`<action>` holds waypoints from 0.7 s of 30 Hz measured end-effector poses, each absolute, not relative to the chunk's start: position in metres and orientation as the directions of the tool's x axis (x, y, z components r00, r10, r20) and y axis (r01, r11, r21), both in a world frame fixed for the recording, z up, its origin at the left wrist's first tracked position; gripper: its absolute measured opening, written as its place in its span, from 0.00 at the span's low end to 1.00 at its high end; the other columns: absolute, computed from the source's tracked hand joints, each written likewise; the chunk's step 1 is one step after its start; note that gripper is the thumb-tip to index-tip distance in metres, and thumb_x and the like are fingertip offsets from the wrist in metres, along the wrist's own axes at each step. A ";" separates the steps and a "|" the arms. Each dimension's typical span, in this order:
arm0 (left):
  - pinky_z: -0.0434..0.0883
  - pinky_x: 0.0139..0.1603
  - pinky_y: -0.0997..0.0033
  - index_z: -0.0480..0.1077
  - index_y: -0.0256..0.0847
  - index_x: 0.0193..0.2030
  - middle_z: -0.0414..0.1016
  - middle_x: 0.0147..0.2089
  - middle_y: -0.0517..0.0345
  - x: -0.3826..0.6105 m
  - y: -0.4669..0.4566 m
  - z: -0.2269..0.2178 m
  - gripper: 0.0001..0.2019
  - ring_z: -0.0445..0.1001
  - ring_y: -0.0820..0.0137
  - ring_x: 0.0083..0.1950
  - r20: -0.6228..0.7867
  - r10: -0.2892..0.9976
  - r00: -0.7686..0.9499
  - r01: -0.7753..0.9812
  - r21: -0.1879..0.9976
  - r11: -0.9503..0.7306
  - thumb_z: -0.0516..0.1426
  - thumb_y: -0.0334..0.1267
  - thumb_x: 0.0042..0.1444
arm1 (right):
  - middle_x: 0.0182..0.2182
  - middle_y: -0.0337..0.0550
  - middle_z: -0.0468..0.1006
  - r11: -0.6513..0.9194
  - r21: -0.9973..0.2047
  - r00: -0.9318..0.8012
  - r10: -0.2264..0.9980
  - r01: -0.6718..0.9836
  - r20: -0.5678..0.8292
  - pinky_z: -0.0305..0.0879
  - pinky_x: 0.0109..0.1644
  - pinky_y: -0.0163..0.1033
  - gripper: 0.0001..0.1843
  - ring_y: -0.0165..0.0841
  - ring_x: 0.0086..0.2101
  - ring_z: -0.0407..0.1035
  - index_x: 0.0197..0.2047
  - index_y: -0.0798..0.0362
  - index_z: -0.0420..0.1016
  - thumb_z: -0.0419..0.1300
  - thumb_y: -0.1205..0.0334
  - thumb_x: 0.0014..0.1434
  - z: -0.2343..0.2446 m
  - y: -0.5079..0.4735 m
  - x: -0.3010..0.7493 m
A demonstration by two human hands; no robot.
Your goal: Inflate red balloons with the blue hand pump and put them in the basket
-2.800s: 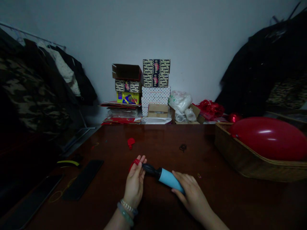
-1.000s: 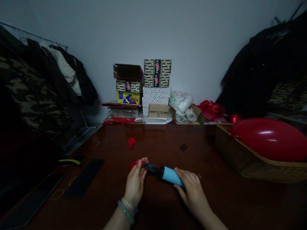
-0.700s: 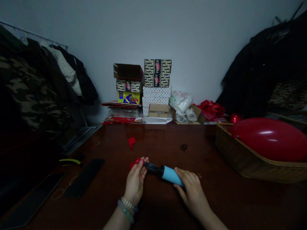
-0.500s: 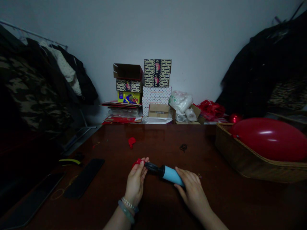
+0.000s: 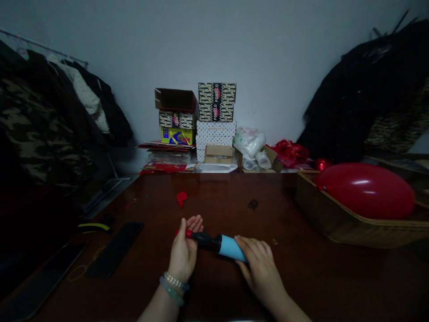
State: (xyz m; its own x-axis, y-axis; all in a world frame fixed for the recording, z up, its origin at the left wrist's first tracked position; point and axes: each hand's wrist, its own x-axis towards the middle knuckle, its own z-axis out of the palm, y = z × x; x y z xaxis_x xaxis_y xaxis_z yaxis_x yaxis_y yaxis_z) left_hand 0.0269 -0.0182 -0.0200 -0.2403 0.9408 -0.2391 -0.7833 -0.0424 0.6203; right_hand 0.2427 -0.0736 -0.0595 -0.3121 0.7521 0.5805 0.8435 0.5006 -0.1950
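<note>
L hand (image 5: pixel 182 252) is spread, palm up-ish, fingers out and thumb standing apart from them. The red balloon (image 5: pixel 188 233) is at the tip of the pump (image 5: pixel 231 248), right by the L palm, and partly runs behind the thumb; can't tell how firmly it's held, tbh. R hand (image 5: pixel 259 264) is wrapped around the pump's blue barrel, black nozzle end pointing at the L hand. So the pump's basically b/w both hands, above the table (image 5: pixel 217 190). L wrist has a beaded bracelet (image 5: pixel 177 283) + a green bangle (image 5: pixel 171 291).

Further back on the table there's a limp balloon (image 5: pixel 181 198), also red, and some black loops (image 5: pixel 253 205) off to its right. Far R is a basket (image 5: pixel 330 223) w/ a big balloon (image 5: pixel 363 188) lying in it, inflated & red. On the L: two dark slabs (image 5: pixel 115 250), flat, side by side, plus a yellow curved thing (image 5: pixel 95 226), can't tell what. Misc boxes (image 5: pixel 217 103) stacked by the wall.
</note>
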 end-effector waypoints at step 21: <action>0.65 0.29 0.73 0.53 0.41 0.18 0.50 0.16 0.68 0.002 -0.028 -0.003 0.25 0.54 0.77 0.19 -0.168 0.960 -0.224 -0.847 0.521 -0.106 0.59 0.49 0.57 | 0.51 0.52 0.75 0.568 -0.284 -0.351 0.755 0.773 0.554 0.64 0.52 0.52 0.31 0.44 0.48 0.70 0.61 0.52 0.61 0.63 0.67 0.56 -0.059 -0.096 0.205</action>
State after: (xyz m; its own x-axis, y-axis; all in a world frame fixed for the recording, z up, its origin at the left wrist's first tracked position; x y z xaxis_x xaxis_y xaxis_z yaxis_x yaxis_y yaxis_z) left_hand 0.0017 -0.0284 -0.0031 -0.2242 0.9599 -0.1684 -0.8468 -0.1063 0.5212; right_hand 0.2049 -0.0962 -0.0588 -0.3511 0.7551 0.5537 0.7729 0.5675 -0.2838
